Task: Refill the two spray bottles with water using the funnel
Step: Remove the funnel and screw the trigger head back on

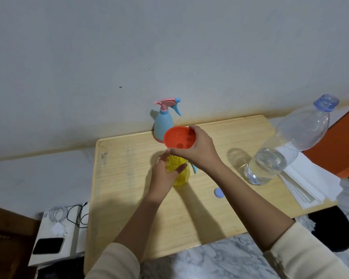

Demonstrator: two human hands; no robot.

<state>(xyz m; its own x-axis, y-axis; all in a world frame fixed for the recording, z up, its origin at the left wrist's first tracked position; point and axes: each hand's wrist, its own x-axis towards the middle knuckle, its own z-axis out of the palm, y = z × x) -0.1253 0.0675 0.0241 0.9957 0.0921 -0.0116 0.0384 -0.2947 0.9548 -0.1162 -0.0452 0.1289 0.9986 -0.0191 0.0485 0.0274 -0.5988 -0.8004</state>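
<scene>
The yellow bottle [181, 178] stands on the table [125, 188], its neck hidden behind your right hand [199, 152], whose fingers grip the orange funnel [177, 138] at the bottle's 12 o'clock. Your left hand [163, 176] curls round the bottle's side. The blue bottle [163, 123] stands farther off at 12.

right hand [197, 147] gripping funnel [178, 139], yellow bottle [179, 170]

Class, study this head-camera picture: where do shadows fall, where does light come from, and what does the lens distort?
Head view: the clear plastic water bottle casts its shadow to its left on the pale wooden table, so light probably comes from the right; head view: the wide-angle lens tilts that bottle outward.
</scene>
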